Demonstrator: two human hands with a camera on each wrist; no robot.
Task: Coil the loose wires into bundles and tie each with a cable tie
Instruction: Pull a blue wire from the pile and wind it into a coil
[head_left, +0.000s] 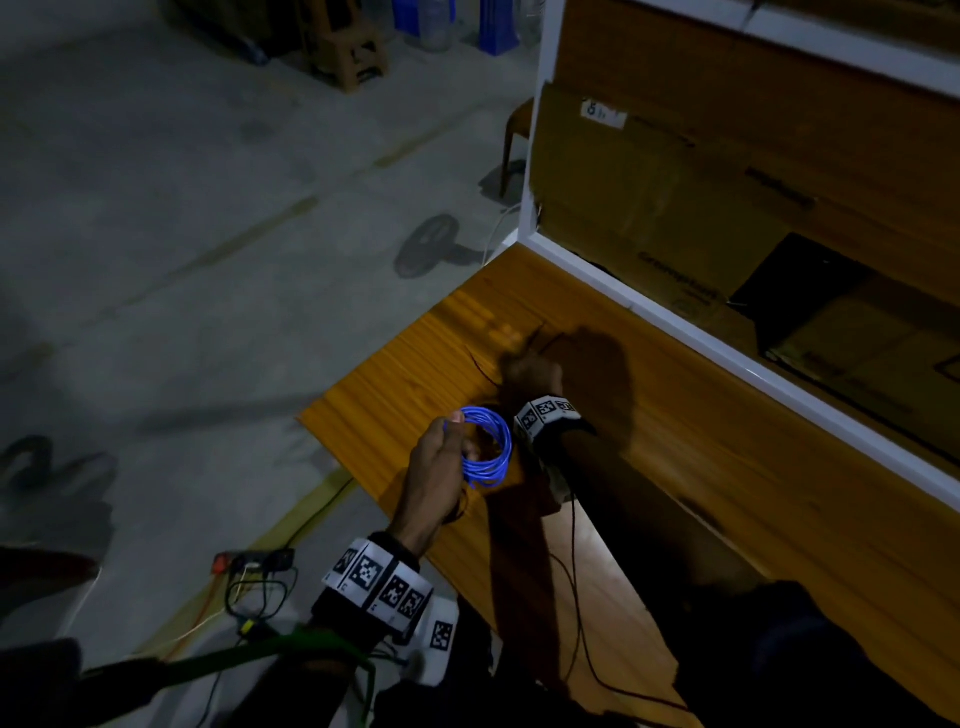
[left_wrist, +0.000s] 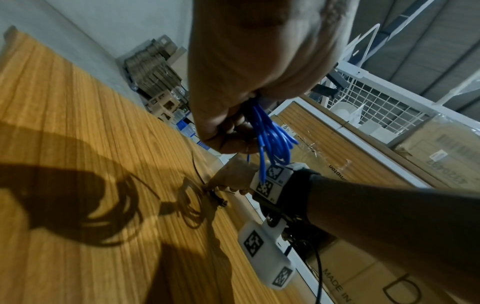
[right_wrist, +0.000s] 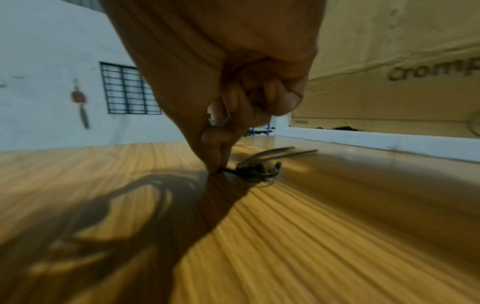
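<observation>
1. Nearest the wearer, above the near edge of the wooden tabletop (head_left: 727, 467), the left hand (head_left: 439, 457) has its fingers curled round a coil of blue wire (head_left: 488, 449) and holds it clear of the surface. The loops hang bunched from the grip in the left wrist view.
2. Just beyond the coil, the right hand (head_left: 530, 371) is lowered to the tabletop. In the right wrist view its fingertips (right_wrist: 215, 164) pinch one end of a black cable tie (right_wrist: 230, 170) at the surface; the other fingers are curled in.
3. Just beside that pinch lies a small heap of black cable ties (right_wrist: 257, 170), with two tails sticking out past it. Whether the pinched tie is free of the heap cannot be told.
4. Further back, a white frame rail (head_left: 675, 332) borders the tabletop, with cardboard boxes (head_left: 649, 197) behind it.
5. To the left, on the concrete floor (head_left: 182, 208), sits a power strip (head_left: 260, 561) with cords.
</observation>
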